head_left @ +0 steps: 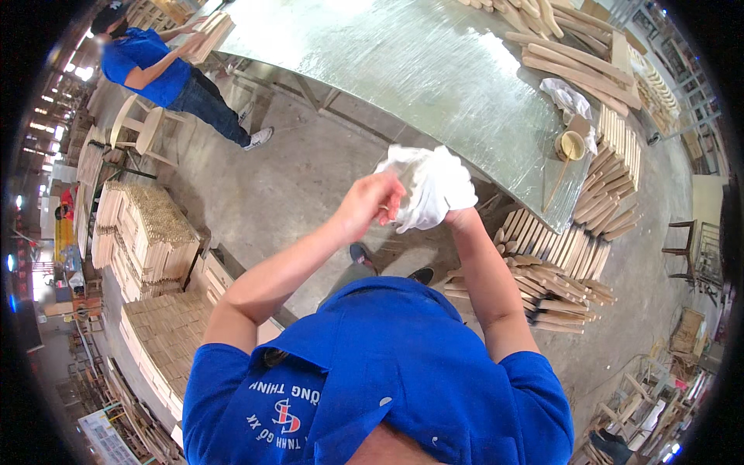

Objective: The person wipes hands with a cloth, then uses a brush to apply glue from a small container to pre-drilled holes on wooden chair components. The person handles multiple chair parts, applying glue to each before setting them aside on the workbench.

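While white cloth (431, 187) covers the right hand (460, 218), the left hand (370, 204) curls its fingers alongside (neither grip can be told).

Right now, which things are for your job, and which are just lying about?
Seems for the job:
white bundle
left hand
right hand, mostly hidden

Probably just lying about:
stick
pale chair
stacked wooden pieces
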Motion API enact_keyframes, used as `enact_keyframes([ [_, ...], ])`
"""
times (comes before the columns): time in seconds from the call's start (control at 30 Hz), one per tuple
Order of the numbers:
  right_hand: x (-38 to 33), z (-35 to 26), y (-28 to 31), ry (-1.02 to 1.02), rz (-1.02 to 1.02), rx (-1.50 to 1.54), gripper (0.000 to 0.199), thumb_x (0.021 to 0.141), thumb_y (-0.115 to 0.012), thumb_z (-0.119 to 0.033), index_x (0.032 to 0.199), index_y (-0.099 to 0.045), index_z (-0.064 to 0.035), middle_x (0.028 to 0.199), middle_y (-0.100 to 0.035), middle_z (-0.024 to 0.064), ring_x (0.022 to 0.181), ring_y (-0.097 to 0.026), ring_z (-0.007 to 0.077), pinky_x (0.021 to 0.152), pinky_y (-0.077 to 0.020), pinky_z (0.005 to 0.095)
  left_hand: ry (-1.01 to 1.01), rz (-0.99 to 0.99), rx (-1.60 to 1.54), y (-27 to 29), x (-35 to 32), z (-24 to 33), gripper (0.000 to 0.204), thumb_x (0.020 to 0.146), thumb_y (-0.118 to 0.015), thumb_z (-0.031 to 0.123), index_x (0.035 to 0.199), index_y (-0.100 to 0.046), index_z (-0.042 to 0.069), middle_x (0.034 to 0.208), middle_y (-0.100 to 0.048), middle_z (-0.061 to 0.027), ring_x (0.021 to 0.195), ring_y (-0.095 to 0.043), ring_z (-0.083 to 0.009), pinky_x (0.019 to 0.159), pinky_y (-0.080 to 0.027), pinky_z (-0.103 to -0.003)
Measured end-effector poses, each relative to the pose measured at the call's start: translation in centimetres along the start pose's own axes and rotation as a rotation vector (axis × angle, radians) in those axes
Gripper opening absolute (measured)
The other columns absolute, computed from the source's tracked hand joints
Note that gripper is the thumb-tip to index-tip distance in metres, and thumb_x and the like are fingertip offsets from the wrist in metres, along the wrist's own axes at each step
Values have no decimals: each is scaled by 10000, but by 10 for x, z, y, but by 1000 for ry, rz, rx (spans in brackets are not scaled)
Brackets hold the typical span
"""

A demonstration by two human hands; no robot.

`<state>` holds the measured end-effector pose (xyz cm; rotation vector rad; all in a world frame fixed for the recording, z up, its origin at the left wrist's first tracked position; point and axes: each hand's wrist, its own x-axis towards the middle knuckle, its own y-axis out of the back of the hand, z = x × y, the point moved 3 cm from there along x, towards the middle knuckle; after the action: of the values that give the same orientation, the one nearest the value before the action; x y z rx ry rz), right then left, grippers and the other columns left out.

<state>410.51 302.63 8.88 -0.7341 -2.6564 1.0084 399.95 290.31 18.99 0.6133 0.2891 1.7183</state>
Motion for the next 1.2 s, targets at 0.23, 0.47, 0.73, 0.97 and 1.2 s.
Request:
enact_keyframes([
  [0.23,92,-2,-21,338,370,-470,427,847,-598,-264,1179,-499,-14,1134,-552,102,1028,-533,222,894,-444,348,553,353,-1280,-56,98,-111,379,846,-579,298,1127,-517,52,1035,-567,-129,952,-558,-246,799,-464,-373],
  [0.47,168,-29,-24,428,566,-18,441,852,-586,-295,1182,-495,-16,1136,-552,100,1029,-534,232,894,-445,351,236,259,-1392,-12,175,-148,336,865,-559,276,1105,-521,43,1008,-597,-102,874,-600,-243,732,-500,-354],
  [0.73,169,-67,-24,447,581,-658,455,855,-556,-339,1172,-495,-20,1152,-539,117,1030,-532,243,883,-437,348,-408,-193,918,78,176,-81,682,760,-578,286,1357,-331,71,1411,-283,-158,1336,-160,-376,1062,-115,-565],
  [0.97,136,-73,-71,472,507,-990,416,885,-534,-260,1228,-461,-35,1204,-495,102,1107,-479,211,926,-393,308,-339,-272,973,49,137,-34,787,703,-615,280,1366,-285,16,1437,-208,-211,1353,-61,-413,1053,21,-608],
  [1.2,83,-83,-70,131,483,256,425,914,-484,-364,1223,-469,-72,1133,-561,85,1035,-548,199,837,-483,331,-354,-478,1025,39,105,26,856,670,-673,324,1342,-288,-40,1424,-216,-224,1361,-87,-372,1044,-40,-625],
])
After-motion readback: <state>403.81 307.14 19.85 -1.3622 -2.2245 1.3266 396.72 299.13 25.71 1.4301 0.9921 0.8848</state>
